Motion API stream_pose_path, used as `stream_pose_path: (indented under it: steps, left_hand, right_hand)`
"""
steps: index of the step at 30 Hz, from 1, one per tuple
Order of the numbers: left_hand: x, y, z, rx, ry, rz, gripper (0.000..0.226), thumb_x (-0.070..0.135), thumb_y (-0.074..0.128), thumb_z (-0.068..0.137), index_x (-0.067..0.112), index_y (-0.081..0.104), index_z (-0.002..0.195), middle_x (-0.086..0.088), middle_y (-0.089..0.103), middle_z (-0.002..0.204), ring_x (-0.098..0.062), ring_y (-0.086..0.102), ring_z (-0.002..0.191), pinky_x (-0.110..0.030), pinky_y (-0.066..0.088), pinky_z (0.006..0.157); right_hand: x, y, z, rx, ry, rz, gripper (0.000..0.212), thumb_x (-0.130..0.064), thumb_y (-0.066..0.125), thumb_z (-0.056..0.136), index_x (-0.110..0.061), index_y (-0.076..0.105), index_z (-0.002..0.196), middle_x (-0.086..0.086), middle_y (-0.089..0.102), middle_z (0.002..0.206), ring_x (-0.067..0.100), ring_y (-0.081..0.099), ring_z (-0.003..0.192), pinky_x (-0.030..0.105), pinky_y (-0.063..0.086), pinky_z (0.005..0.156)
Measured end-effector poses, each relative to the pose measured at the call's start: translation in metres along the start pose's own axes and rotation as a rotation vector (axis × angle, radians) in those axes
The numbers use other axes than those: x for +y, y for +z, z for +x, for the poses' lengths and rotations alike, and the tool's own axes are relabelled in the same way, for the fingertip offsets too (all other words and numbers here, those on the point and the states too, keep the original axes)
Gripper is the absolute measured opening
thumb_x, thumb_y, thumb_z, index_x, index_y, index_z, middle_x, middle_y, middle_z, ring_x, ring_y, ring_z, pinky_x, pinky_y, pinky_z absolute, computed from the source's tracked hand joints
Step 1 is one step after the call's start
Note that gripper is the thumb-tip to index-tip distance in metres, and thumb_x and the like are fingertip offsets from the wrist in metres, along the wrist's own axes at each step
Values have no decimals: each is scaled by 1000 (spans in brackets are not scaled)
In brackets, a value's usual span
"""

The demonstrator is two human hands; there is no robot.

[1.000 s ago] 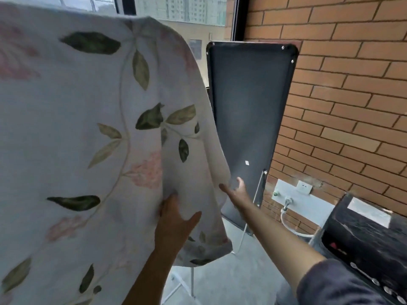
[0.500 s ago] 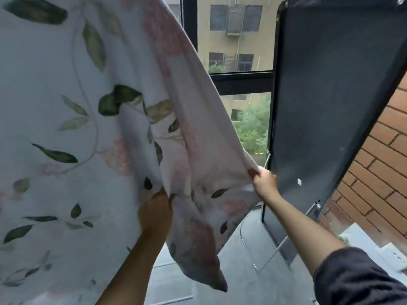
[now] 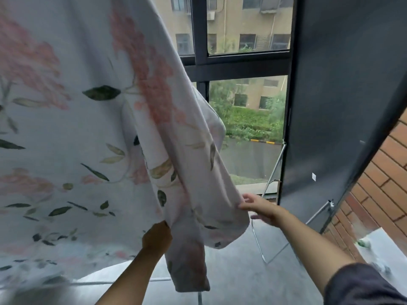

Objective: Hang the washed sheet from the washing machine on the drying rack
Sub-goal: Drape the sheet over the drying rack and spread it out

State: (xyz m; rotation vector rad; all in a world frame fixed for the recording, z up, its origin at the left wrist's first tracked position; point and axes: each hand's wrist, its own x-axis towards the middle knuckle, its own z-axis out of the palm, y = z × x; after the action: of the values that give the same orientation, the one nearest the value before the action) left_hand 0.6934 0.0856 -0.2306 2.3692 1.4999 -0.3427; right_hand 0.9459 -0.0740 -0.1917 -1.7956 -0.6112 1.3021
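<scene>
The white sheet (image 3: 72, 137), printed with pink flowers and green leaves, hangs from above and fills the left half of the head view; what it hangs from is out of frame. My left hand (image 3: 156, 238) is closed on a fold at its lower edge. My right hand (image 3: 261, 209) is at the sheet's right corner, fingers spread and just touching the cloth. A thin metal bar of the drying rack (image 3: 132, 281) shows below the sheet; the rest of the rack is hidden.
A tall black panel (image 3: 334, 102) on thin metal legs (image 3: 261, 249) leans close on the right, in front of a brick wall (image 3: 387, 172). A dark-framed window (image 3: 242, 62) is straight ahead. Grey floor (image 3: 253, 282) lies below.
My right hand has let go of the sheet corner it held and its fingers have spread. The view has swung left and closer to the window. My left hand keeps its hold.
</scene>
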Motion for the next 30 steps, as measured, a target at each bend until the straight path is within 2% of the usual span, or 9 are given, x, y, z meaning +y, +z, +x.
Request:
stream_pose_path:
  steps: [5, 7, 10, 13, 17, 20, 22, 26, 30]
  left_hand:
    - [6, -43, -9, 26, -17, -342, 31, 26, 51, 88, 16, 53, 117, -13, 63, 114, -33, 61, 105, -37, 51, 85]
    - [15, -68, -18, 95, 29, -479, 35, 32, 58, 87, 14, 47, 115, -9, 62, 100, -30, 62, 97, -35, 50, 77]
    - [31, -113, -37, 332, 88, -651, 42, 39, 57, 89, 14, 43, 119, -6, 59, 90, -29, 60, 85, -30, 40, 70]
    - [46, -162, -55, 532, 166, -774, 30, 39, 56, 90, 16, 47, 107, 5, 58, 80, -20, 56, 73, -27, 39, 56]
    - [64, -213, -72, 686, 301, -691, 28, 44, 55, 89, 18, 45, 95, 13, 53, 75, -12, 51, 70, -28, 37, 60]
    - [75, -245, -75, 801, 322, -538, 34, 52, 54, 86, 20, 48, 96, 7, 58, 80, -20, 57, 75, -31, 42, 65]
    - [75, -270, -71, 945, 310, -424, 32, 43, 58, 85, 15, 53, 99, 0, 63, 87, -30, 61, 84, -34, 44, 69]
    - [69, -319, -62, 1154, 385, -200, 37, 36, 56, 84, 7, 53, 107, -18, 63, 104, -39, 58, 96, -44, 46, 79]
    - [63, -348, -63, 1304, 450, 39, 56, 38, 57, 82, 9, 41, 127, -19, 38, 137, -35, 35, 128, -47, 33, 99]
  right_hand:
    - [-52, 6, 18, -244, -72, 658, 35, -51, 50, 88, -29, 47, 115, 13, 69, 106, 26, 68, 88, 39, 51, 80]
    - [-67, 16, 15, -370, -97, 659, 52, -49, 65, 79, -21, 52, 120, 11, 68, 105, 24, 68, 89, 36, 52, 82]
    - [-70, 37, 7, -595, -157, 412, 42, -24, 71, 75, -9, 60, 112, 7, 70, 95, 18, 68, 82, 30, 55, 77]
    - [-85, 44, 1, -719, -320, 504, 45, -24, 75, 75, -12, 63, 117, 8, 68, 110, 20, 66, 97, 32, 53, 86]
    - [-123, 35, -1, -548, -287, 745, 46, -44, 59, 83, -14, 66, 117, 8, 69, 109, 21, 66, 99, 33, 52, 89]
    - [-145, 29, -9, -406, -365, 774, 37, -31, 48, 87, -7, 73, 102, 9, 72, 94, 22, 68, 91, 32, 53, 84]
    - [-168, 19, -21, -323, -504, 880, 33, -22, 47, 84, -6, 76, 87, 10, 73, 86, 22, 70, 82, 33, 55, 80]
    - [-221, -34, -43, -123, -791, 1056, 38, -27, 48, 86, -1, 66, 108, 17, 69, 102, 26, 66, 98, 37, 55, 87]
    - [-260, -93, -54, 178, -831, 1002, 43, -27, 48, 93, 3, 56, 124, 22, 64, 112, 31, 64, 102, 37, 55, 82]
